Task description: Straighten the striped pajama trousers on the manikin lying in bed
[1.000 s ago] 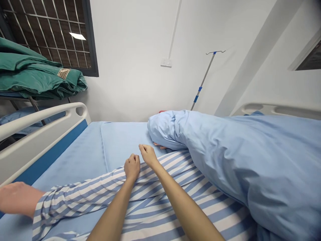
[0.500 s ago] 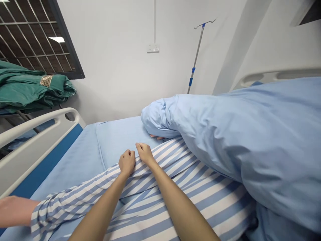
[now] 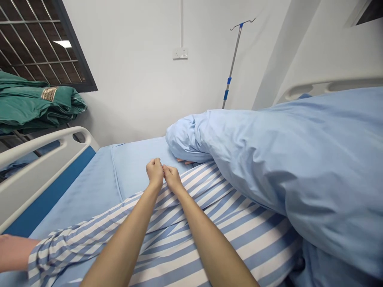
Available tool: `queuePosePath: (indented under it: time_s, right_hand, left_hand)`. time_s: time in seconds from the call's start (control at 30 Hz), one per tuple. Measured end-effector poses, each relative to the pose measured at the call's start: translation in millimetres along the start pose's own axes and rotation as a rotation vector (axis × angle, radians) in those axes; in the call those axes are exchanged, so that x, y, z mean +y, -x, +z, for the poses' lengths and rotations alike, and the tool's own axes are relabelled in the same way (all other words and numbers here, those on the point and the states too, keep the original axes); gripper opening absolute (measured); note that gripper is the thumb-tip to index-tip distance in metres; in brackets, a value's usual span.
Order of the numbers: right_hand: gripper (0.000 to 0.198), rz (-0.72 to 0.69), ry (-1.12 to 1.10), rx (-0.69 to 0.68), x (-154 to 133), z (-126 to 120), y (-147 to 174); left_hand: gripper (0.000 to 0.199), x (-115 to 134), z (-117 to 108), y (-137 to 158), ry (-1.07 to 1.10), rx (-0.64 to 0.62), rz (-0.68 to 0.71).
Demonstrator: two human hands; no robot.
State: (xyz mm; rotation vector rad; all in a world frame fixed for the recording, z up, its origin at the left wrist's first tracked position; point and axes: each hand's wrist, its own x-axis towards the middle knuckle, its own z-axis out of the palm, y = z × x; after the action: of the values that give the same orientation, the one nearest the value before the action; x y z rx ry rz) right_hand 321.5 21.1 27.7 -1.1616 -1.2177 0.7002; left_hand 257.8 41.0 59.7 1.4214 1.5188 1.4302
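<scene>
My left hand (image 3: 154,171) is closed, knuckles up, just above the far edge of a striped trouser leg (image 3: 113,217). Beside it, my right hand (image 3: 172,178) is closed too, its fingertips meeting the side of my left hand. What lies inside the fingers, if anything, is hidden. The blue-and-white striped trousers are on someone lying on the bed; a bare ankle (image 3: 14,252) comes out of the cuff at the left. A light blue quilt (image 3: 254,159) is folded back over the upper body, and fingertips (image 3: 184,161) show under its edge.
The bed has a blue sheet (image 3: 140,155) and a white-and-blue end board (image 3: 50,167) at the left. An IV pole (image 3: 232,65) stands by the wall beyond the quilt. Green folded cloth (image 3: 36,105) lies under a barred window (image 3: 38,44). A wall socket (image 3: 180,53) is above the bed.
My left hand has moved up and right, away from the trouser leg's top, and now meets my right hand. My right hand has barely moved. The view has shifted slightly.
</scene>
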Motion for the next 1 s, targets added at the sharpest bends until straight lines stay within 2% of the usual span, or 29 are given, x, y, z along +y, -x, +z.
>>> queuePosePath:
  time_s: [0.1,0.23,0.5,0.63,0.7,0.83,0.9,1.0]
  right_hand:
    - [0.037,-0.019,0.040,0.008,-1.2,1.1,3.4]
    - [0.037,-0.009,0.075,0.044,-3.8,2.8,5.8]
    - [0.036,0.015,0.144,0.069,1.1,3.5,3.7]
    - [0.035,0.070,0.303,0.069,-9.7,1.2,-2.7]
    - [0.035,0.028,0.380,0.023,-23.0,-2.1,-7.1]
    - [0.038,-0.147,0.377,-0.098,-41.3,-15.9,-15.1]
    - [0.039,-0.161,0.399,-0.079,-35.2,-25.3,-16.1]
    - [0.040,-0.125,0.459,0.024,-12.4,-36.6,-12.5]
  left_hand:
    - [0.029,-21.7,5.9,12.3,-0.117,0.010,-0.030]
    - [0.035,-38.8,4.9,22.5,-0.267,-0.053,0.060]
    - [0.034,-27.0,0.5,26.4,-0.440,-0.079,0.009]
    - [0.032,-27.1,-1.0,26.4,-0.472,-0.107,-0.014]
    - [0.032,-29.0,-0.9,25.8,-0.461,-0.122,0.003]
    - [0.034,-32.5,1.5,25.7,-0.425,-0.134,-0.008]
    - [0.032,-33.5,3.1,26.1,-0.430,-0.117,-0.007]
    - [0.031,-34.3,4.8,26.3,-0.426,-0.109,0.011]
